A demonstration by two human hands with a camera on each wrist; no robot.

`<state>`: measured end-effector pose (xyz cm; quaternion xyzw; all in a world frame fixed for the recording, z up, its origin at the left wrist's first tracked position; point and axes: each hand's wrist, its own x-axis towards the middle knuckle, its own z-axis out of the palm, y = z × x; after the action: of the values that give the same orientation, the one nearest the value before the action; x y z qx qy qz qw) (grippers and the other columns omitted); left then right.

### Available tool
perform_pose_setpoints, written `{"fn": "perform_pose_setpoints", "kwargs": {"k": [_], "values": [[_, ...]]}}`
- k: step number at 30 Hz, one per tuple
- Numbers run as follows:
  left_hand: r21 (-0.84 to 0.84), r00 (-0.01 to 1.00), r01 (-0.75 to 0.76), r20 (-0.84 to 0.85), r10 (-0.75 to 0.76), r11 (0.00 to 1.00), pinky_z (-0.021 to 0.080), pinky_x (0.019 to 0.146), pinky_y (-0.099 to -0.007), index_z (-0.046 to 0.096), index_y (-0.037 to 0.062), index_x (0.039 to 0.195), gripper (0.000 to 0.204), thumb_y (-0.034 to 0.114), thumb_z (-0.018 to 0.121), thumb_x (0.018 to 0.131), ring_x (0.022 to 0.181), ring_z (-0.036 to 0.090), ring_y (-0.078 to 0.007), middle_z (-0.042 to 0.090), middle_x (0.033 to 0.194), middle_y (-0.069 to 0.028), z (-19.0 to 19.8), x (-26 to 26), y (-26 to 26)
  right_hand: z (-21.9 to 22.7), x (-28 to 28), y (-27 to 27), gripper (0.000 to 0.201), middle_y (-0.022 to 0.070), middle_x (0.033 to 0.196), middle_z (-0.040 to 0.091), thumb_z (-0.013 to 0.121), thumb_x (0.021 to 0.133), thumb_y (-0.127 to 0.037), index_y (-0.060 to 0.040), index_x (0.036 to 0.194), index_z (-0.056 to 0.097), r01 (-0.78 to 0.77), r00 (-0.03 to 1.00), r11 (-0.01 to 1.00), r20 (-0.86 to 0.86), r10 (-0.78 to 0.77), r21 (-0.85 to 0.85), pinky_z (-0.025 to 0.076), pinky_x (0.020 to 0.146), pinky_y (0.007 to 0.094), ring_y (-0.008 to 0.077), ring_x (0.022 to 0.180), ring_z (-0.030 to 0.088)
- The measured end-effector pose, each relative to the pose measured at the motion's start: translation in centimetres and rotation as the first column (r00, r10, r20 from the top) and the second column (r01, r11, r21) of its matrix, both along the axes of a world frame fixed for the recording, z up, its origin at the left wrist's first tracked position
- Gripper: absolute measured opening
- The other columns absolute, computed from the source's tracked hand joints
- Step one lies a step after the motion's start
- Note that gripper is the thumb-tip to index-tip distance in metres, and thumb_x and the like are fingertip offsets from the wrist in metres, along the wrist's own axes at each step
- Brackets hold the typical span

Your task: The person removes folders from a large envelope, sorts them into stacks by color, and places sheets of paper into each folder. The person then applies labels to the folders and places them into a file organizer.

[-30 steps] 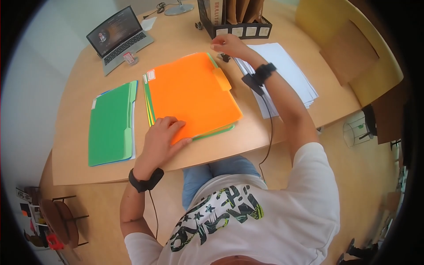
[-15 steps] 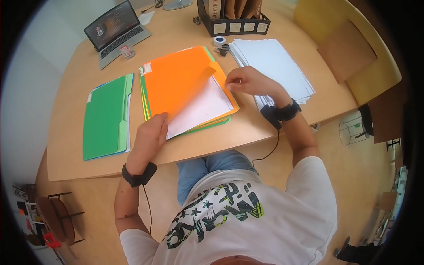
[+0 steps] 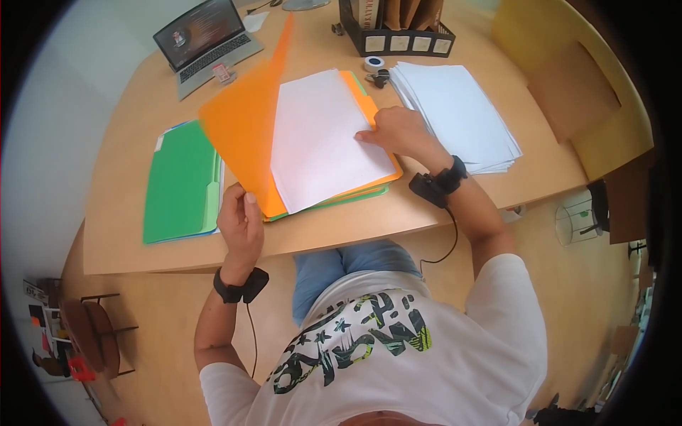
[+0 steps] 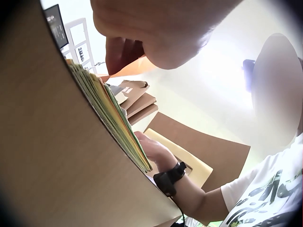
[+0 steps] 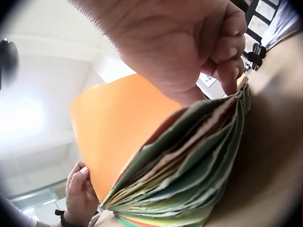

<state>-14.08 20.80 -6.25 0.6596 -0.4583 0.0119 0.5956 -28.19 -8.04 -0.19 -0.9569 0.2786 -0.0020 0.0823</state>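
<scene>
An orange folder (image 3: 241, 131) lies on a stack of folders, its cover raised and tilted leftward, blurred at the top. White paper (image 3: 323, 135) shows inside it. My left hand (image 3: 241, 227) pinches the cover near its lower left corner, thumb on the near side. The right hand (image 3: 403, 133) is at the folder's right edge, its thumb on the paper and its other fingers curled. In the right wrist view those fingers come down at the edge of the fanned stack (image 5: 189, 161); whether they grip it I cannot tell.
Left of the stack lies a green folder (image 3: 181, 184), partly behind the raised cover. A pile of white paper (image 3: 455, 117) is on the right. Farther back are a laptop (image 3: 206, 42), a tape roll (image 3: 374, 64), black clips (image 3: 379, 79) and a black file organizer (image 3: 405, 44).
The orange cover has been lifted from the right and swung up to the left, uncovering the paper. My right hand came down from the back to the folder's edge. The left hand moved to the cover's corner.
</scene>
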Motion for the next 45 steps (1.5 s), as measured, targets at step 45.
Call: {"fn": "perform_pose_setpoints", "kwargs": {"k": [45], "values": [[0.279,0.753,0.096,-0.648,0.114,0.955,0.048,0.077,-0.0231,0.049,-0.0005,0.11,0.038,0.007,0.071,0.079,0.082,0.057,-0.0141,0.054,0.089,-0.0046,2.2,5.9,-3.1,-2.7,-0.7,-1.8,0.032,0.0028,0.063,0.053,0.07,0.083,-0.029,-0.0005,0.074,0.058,-0.24,0.81,0.852,0.579,-0.088,0.466,0.039,0.053,0.0257,0.0113,0.059,0.05]]}}
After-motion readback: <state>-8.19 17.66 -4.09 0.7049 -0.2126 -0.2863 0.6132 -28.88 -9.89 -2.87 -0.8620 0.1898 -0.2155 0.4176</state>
